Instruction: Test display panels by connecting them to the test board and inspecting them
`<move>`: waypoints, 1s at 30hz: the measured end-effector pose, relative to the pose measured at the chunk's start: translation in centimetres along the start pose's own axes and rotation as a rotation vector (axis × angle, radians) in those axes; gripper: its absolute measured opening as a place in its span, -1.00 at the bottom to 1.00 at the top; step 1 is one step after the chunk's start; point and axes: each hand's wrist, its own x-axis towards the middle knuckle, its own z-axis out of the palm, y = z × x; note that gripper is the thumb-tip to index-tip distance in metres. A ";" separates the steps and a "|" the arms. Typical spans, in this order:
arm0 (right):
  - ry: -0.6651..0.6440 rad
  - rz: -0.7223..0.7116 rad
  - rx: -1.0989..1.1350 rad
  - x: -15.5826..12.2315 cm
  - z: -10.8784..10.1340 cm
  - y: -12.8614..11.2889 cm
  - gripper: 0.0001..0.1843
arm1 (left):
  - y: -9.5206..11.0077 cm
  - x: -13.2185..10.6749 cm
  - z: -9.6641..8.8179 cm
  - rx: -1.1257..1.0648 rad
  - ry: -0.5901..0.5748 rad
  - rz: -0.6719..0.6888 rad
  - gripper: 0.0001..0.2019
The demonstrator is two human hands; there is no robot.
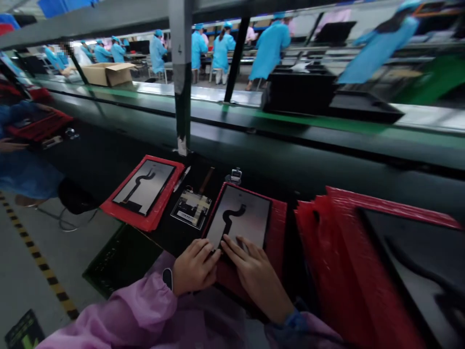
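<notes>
In front of me a display panel (250, 220) with a grey back lies on a red bubble-wrap bag (279, 228). A black S-shaped flex cable (228, 216) runs over its back. My left hand (196, 266) is closed at the panel's lower left corner, fingers curled and pressed together; what they pinch, if anything, is hidden. Fingers stretched out, my right hand (254, 271) rests on the panel's lower part, its index fingertip at the lower end of the cable. Left of the panel lies a small circuit board assembly (192, 208) with tape and a brown ribbon (207, 180).
Another panel (145, 186) lies on red bags at left, beside a white pen-like tool (182, 178). Red bags (348, 261) with a panel (417, 271) are piled at right. A metal post (180, 72) rises behind the bench. A co-worker's sleeve (25, 165) shows at left.
</notes>
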 end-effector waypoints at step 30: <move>-0.224 0.599 0.161 10.4 -5.7 2.6 -0.44 | -2.6 1.8 -0.3 0.074 -0.061 0.110 -0.63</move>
